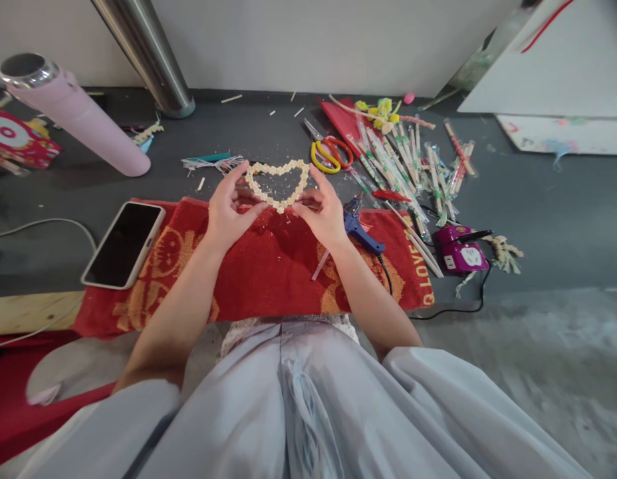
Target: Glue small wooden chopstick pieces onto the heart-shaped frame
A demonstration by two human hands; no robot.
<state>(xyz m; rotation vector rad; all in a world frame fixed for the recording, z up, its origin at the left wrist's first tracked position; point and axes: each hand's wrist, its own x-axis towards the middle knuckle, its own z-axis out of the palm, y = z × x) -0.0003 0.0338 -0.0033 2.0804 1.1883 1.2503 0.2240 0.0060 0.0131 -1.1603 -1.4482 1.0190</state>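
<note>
A heart-shaped frame made of small cream-coloured pieces is held up over the far edge of a red towel, its point towards me. My left hand grips its left side between thumb and fingers. On the right side, my right hand pinches it the same way. A blue glue gun lies on the towel just right of my right hand. Beyond that hand are scissors with yellow handles and scissors with orange handles. Small crumbs are scattered on the towel.
Left are a phone and a pink bottle, with a metal post behind. Wrapped sticks, a purple device and its black cord lie right. White boards stand at the back right.
</note>
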